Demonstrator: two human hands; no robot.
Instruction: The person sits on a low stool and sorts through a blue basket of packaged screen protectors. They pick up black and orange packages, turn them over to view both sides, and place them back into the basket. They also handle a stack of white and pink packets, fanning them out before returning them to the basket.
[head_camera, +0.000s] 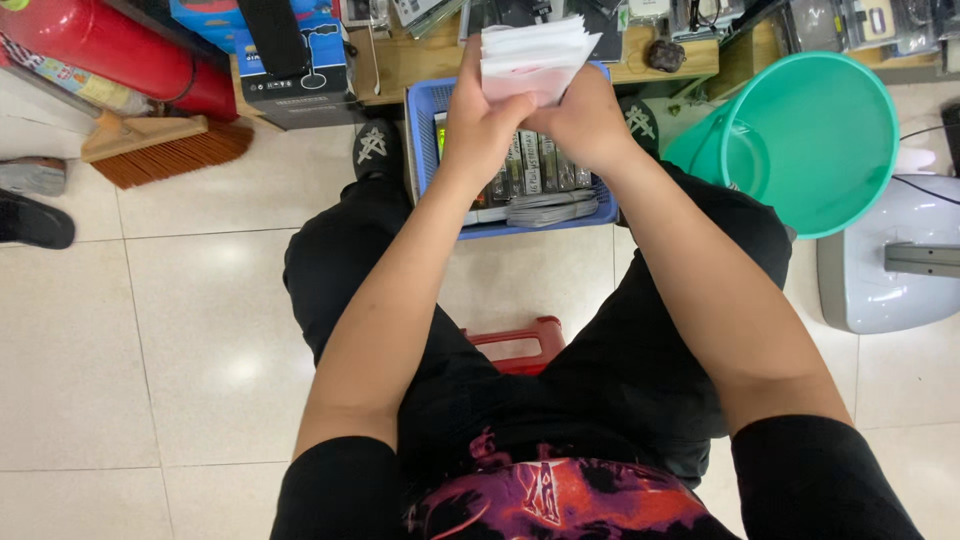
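1. Right under the camera, a dark shirt with a red print (550, 500) and black trousers: the person sits low on a red stool (520, 340), knees spread, so both forearms can run straight out over the gap between the legs.
2. Further out, the left hand (480, 125) is closed around the lower left side of a stack of white packets (530, 55), thumb side up, propping it upright at chest height where it is easy to see.
3. The right hand (585, 125) is clamped on the stack's lower right edge, touching the left hand; the packets fan slightly at the top, so the grip seems loose enough to leaf through them.
4. Directly below the hands on the floor, a blue basket (425, 150) holds rows of small packs standing on edge, within easy reach.
5. To the right leans a green bucket (820, 140), tilted, mouth facing the camera.
6. Far left, a broom (165, 150) lies beside a red cylinder (110, 50).
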